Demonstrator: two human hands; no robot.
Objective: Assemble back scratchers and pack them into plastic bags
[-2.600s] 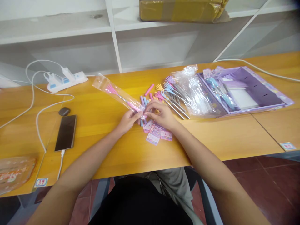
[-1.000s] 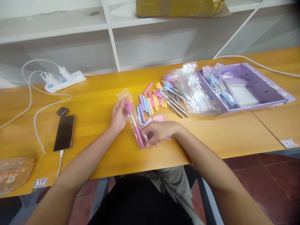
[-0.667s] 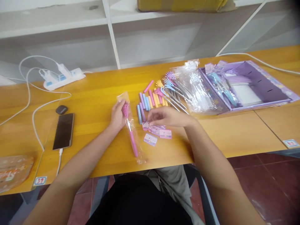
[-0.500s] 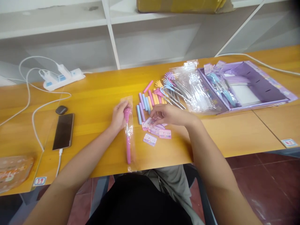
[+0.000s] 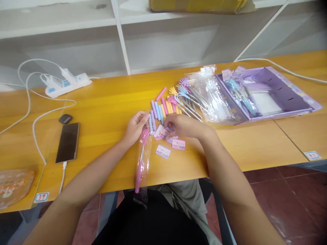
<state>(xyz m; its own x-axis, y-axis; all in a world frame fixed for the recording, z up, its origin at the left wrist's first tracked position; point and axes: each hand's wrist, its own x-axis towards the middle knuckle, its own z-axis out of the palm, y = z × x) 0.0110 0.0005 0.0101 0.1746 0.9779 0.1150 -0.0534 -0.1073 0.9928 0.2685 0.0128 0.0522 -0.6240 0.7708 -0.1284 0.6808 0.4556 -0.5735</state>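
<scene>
My left hand (image 5: 138, 126) pinches the top of a clear plastic bag (image 5: 146, 160). Inside the bag lies a pink back scratcher (image 5: 140, 166) with a hand-shaped head and a metal rod; its lower end reaches past the table's front edge. My right hand (image 5: 176, 124) is bent down over a small pile of pink and purple printed cards (image 5: 160, 132), fingertips among them; whether a card is between the fingers I cannot make out. Two more cards, one a printed card (image 5: 162, 151), lie nearer me. Behind my hands are several coloured handle tubes (image 5: 156, 111).
Loose scratcher heads on metal rods (image 5: 184, 92) lie beside a stack of clear bags (image 5: 211, 95). A purple box (image 5: 281, 86) stands open at the right with packed items inside. At the left are a phone (image 5: 67, 143), an earbud case (image 5: 65, 118) and a power strip (image 5: 68, 85).
My left hand has moved right and slightly nearer me with the bagged scratcher, whose lower end now hangs over the table edge. My right hand stays at the cards.
</scene>
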